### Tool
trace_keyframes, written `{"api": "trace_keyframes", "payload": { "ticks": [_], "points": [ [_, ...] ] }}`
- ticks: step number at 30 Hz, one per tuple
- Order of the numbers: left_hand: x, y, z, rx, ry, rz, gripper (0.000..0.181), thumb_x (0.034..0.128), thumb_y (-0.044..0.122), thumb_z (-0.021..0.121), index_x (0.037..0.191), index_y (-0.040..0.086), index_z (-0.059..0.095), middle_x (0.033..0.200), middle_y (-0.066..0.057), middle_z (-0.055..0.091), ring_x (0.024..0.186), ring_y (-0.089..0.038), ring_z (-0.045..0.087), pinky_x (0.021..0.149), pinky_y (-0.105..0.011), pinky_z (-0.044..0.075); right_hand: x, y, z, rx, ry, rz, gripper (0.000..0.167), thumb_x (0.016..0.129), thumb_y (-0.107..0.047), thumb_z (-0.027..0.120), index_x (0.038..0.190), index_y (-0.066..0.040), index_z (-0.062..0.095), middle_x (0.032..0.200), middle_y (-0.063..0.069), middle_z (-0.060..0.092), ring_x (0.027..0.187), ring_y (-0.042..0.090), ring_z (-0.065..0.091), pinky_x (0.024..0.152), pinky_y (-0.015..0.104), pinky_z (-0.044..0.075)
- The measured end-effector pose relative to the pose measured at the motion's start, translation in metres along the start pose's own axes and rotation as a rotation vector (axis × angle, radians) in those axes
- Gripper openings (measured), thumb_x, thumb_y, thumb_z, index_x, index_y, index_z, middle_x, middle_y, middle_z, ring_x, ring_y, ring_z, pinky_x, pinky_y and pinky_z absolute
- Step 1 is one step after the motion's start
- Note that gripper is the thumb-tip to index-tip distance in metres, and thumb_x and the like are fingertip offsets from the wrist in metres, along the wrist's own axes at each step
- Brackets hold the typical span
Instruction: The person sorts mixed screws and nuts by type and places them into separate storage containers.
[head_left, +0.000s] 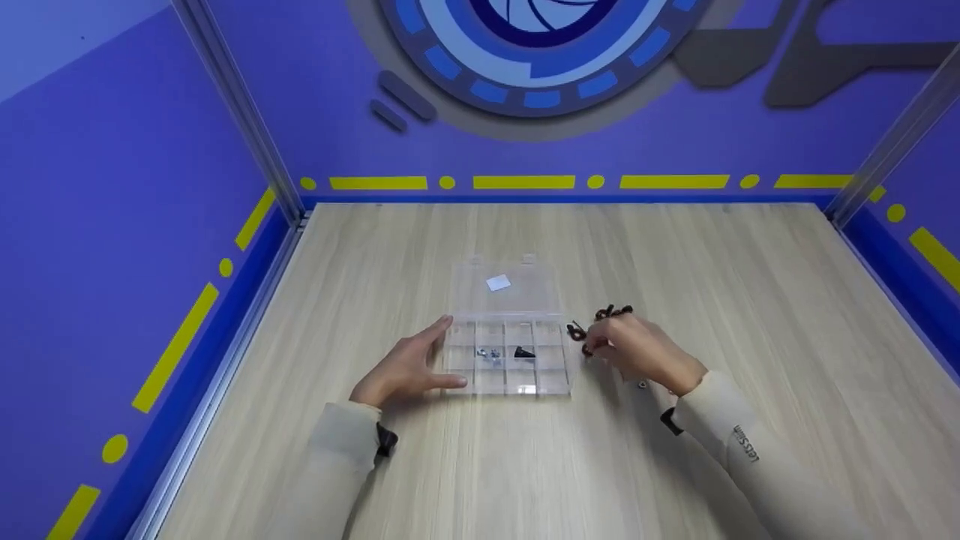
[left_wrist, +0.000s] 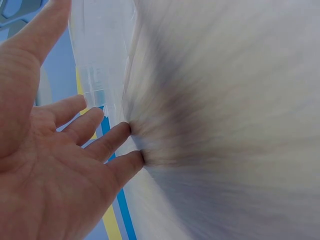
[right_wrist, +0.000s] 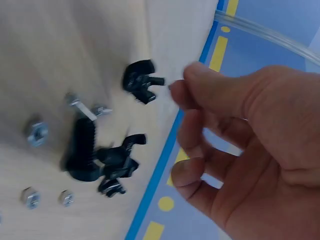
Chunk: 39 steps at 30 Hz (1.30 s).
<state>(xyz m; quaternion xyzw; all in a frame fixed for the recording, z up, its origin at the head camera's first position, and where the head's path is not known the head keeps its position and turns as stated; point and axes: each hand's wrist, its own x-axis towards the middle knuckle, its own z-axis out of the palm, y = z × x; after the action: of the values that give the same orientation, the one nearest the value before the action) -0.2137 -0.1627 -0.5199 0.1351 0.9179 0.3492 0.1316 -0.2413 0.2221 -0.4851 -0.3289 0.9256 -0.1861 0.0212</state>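
Note:
My left hand lies at the left side of a clear plastic compartment box, fingers spread and thumb at its front left corner. In the left wrist view the box edge shows beside those fingers. My right hand reaches to the right of the box, thumb and index tips close together. In the right wrist view a black wing screw lies just beyond these fingertips, apart from them. Small silver nuts and black pieces sit in separate middle-row compartments.
The box's clear lid lies back, with a white label. Right of the box are more black wing screws, a thick black bolt and loose silver nuts. Printed walls enclose the wooden table.

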Motion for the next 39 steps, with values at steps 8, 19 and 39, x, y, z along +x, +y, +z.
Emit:
{"api": "trace_keyframes", "payload": {
  "ticks": [8,19,39],
  "points": [
    [0.001,-0.003,0.0,-0.005,-0.004,-0.014,0.112,0.0783,0.047,0.089,0.165,0.019,0.023,0.169,-0.002,0.023,0.155,-0.023,0.022,0.126,-0.042,0.02,-0.008,0.011,0.008,-0.022,-0.07,-0.064,0.02,0.084,0.008,0.076,0.084,-0.013,0.077,0.085,-0.005,0.073,0.073,0.01,0.062,0.061,0.03,0.053],
    [0.0,-0.003,0.0,-0.014,0.012,0.016,0.111,0.0785,0.045,0.089,0.164,0.015,0.026,0.169,-0.006,0.026,0.155,-0.026,0.024,0.126,-0.044,0.021,-0.008,0.011,0.007,0.006,-0.117,-0.028,0.022,0.086,0.008,0.076,0.095,-0.012,0.083,0.097,0.001,0.078,0.087,0.017,0.072,0.07,0.033,0.059],
    [-0.001,0.001,-0.002,-0.011,0.009,0.018,0.111,0.0782,0.046,0.089,0.164,0.015,0.027,0.168,-0.005,0.027,0.154,-0.026,0.025,0.125,-0.044,0.022,-0.001,0.024,-0.001,-0.028,0.09,0.122,0.016,0.089,0.001,0.071,0.101,-0.009,0.077,0.095,0.004,0.068,0.084,0.023,0.066,0.066,0.048,0.057]
  ]
}}
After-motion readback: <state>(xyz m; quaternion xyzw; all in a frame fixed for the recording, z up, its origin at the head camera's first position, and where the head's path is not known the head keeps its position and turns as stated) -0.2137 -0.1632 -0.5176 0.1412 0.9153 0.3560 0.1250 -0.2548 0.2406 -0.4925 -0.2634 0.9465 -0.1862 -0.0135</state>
